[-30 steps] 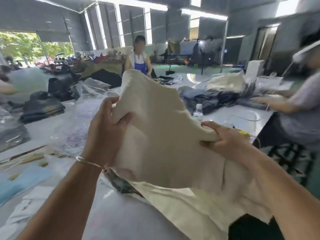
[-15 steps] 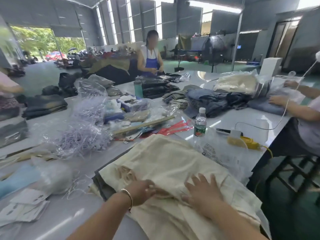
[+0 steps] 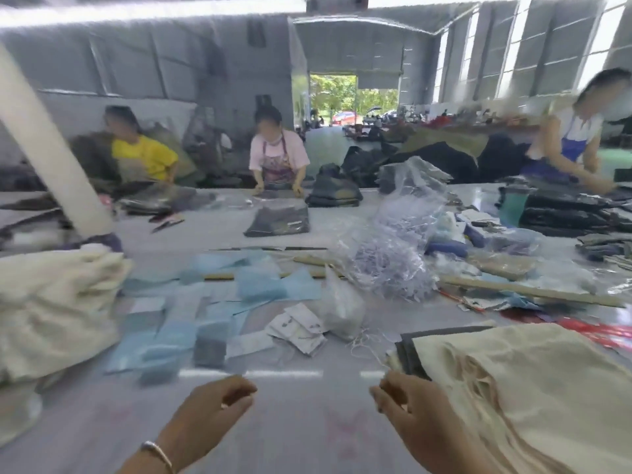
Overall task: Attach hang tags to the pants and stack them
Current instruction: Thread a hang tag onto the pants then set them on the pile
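Observation:
A stack of cream pants (image 3: 533, 384) lies at the lower right on the white table (image 3: 301, 446). A heap of loose cream pants (image 3: 51, 309) sits at the left. White hang tags (image 3: 297, 330) lie scattered mid-table beside a white plastic bag (image 3: 342, 309). My left hand (image 3: 212, 415) hovers over the bare table near the front edge, fingers loosely curled and holding nothing. My right hand (image 3: 410, 412) hovers just left of the stack's near corner, fingers loosely curled and holding nothing. The frame is blurred.
Blue plastic bags (image 3: 219, 302) cover the table ahead. A tangle of clear tag strings (image 3: 386, 268) and long wooden sticks (image 3: 530, 292) lie to the right. Dark folded pants (image 3: 277, 220) lie farther back. Three people work at the table's far side.
The view has swung left from the stack. Both hands have come off the cream pants, which now lie on the stack at the right, and hang over bare table.

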### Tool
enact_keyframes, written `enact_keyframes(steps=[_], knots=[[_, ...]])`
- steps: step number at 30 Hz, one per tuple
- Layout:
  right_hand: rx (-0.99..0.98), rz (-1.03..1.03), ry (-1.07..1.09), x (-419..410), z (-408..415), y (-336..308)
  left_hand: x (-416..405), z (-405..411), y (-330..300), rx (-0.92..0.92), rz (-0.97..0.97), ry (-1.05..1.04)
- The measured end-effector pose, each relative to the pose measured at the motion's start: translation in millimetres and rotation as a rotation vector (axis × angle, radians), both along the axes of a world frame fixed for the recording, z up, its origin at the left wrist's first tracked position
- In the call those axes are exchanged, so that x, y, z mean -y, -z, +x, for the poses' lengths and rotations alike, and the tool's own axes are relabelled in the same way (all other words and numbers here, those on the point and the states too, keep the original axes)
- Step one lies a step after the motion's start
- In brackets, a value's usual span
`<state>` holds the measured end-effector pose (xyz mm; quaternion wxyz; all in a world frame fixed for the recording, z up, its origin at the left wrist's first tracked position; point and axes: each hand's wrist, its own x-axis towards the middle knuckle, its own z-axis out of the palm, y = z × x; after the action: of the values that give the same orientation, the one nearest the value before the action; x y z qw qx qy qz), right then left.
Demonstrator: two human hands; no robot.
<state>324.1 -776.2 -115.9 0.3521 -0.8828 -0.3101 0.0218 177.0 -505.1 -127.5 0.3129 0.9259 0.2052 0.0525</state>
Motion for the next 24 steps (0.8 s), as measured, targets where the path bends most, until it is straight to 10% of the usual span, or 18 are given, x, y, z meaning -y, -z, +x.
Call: enact_keyframes(steps=[11, 17, 24], knots=[[-0.03, 0.104, -0.408, -327.0, -104.5, -16.1, -283.3, -181.4, -47.2, 0.368, 0.133, -0.721], [-0.053, 0.136, -0.509, -472.6, -145.9, -16.0, -424.6, -179.3, -43.4, 0.237, 0.53, -0.693], [-0.057, 0.119, -0.546, -558.3, -156.4, -20.3, -532.8, -122.8, -11.6, -0.283, 0.533, -0.516]])
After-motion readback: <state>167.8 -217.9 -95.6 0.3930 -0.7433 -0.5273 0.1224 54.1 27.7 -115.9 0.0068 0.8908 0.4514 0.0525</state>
